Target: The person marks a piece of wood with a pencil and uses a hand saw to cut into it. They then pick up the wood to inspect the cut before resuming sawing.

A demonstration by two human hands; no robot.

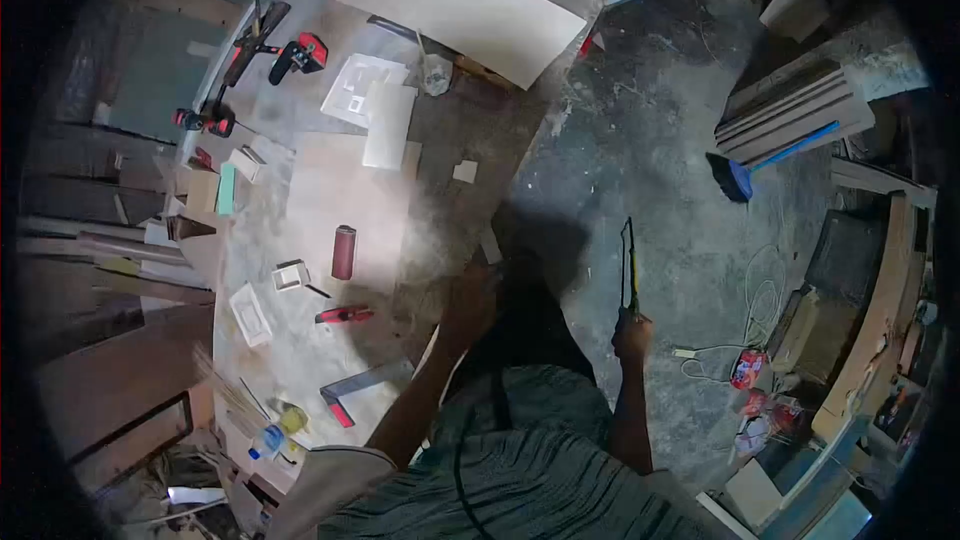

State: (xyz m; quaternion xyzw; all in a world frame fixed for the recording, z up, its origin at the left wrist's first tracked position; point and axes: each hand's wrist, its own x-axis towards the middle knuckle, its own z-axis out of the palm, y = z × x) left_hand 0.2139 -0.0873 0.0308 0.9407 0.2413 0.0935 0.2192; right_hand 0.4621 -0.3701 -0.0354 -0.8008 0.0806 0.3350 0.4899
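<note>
My right hand (632, 333) is wrapped around the handle of a hacksaw (628, 260), held over the floor right of my legs. The saw has a thin dark frame and points away from me, with some yellow near the handle. At the worktable's right edge, my left hand (472, 298) is closed on a small pale strip of board (490, 244), which sticks out beyond the fingers. Shadow hides part of those fingers. Left of that hand lie a red utility knife (344, 315), a dark red cylinder (343, 252) and a try square (365, 386).
The worktable (300, 340) also bears small box-like frames (250, 315), pale boards (460, 10), cordless drills (298, 57) and a bottle (268, 442). On the floor to the right are a blue broom (735, 178), a white cable (765, 285) and stacked planks (790, 120).
</note>
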